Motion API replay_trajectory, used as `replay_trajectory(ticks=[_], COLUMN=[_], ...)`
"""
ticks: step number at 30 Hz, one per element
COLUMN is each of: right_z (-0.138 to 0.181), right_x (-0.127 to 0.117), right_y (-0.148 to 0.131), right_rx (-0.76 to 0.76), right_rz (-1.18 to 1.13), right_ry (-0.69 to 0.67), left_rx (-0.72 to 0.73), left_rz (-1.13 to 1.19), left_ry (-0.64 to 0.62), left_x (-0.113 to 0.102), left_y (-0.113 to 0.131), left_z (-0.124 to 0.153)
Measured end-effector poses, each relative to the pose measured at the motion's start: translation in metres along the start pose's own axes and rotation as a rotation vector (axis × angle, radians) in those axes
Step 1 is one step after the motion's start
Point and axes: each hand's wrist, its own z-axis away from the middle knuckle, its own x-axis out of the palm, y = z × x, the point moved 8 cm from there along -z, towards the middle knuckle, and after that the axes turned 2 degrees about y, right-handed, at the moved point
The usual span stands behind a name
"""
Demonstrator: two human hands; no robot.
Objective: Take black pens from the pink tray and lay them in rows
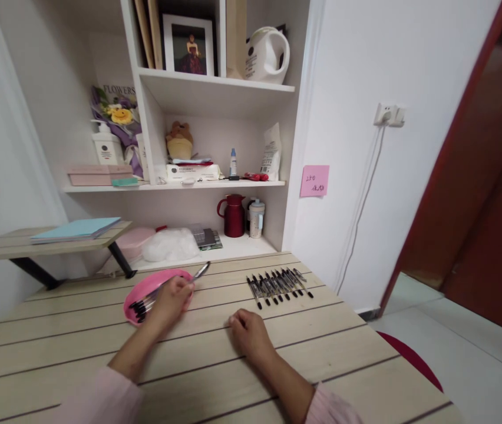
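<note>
My left hand (172,298) is closed around a pen (200,271) whose tip sticks out up and to the right, just over the pink tray (132,305). More black pens lie in that tray at its left end. My right hand (247,331) rests on the wooden table (198,365) with its fingers curled, holding nothing that I can see. Beyond it, several black pens (280,284) lie side by side in a neat row on the table.
White shelves (215,88) stand behind the table with a red jug (233,215), a white kettle (265,54), bottles and a framed picture. A smaller side table (48,241) with a blue folder is at the left. A pink sticky note (314,180) hangs on the wall.
</note>
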Motion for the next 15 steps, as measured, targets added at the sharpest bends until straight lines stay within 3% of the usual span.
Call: replay_trajectory(ticks=[3, 6, 10, 15], right_z=[-0.003, -0.004, -0.001, 0.003], right_x=[-0.007, -0.013, -0.011, 0.007], right_y=[0.000, -0.002, 0.003, 0.007], right_rx=[0.075, 0.116, 0.201, 0.272], right_rz=[-0.474, -0.762, -0.818, -0.821], right_ry=[0.052, 0.078, 0.088, -0.001], left_rx=[-0.176, -0.314, -0.371, -0.308], left_rz=[0.386, 0.552, 0.641, 0.654], left_ry=[-0.323, -0.373, -0.375, -0.315], left_x=[0.075, 0.120, 0.145, 0.141], left_y=[-0.007, -0.025, -0.043, -0.044], left_z=[0.048, 0.084, 0.100, 0.097])
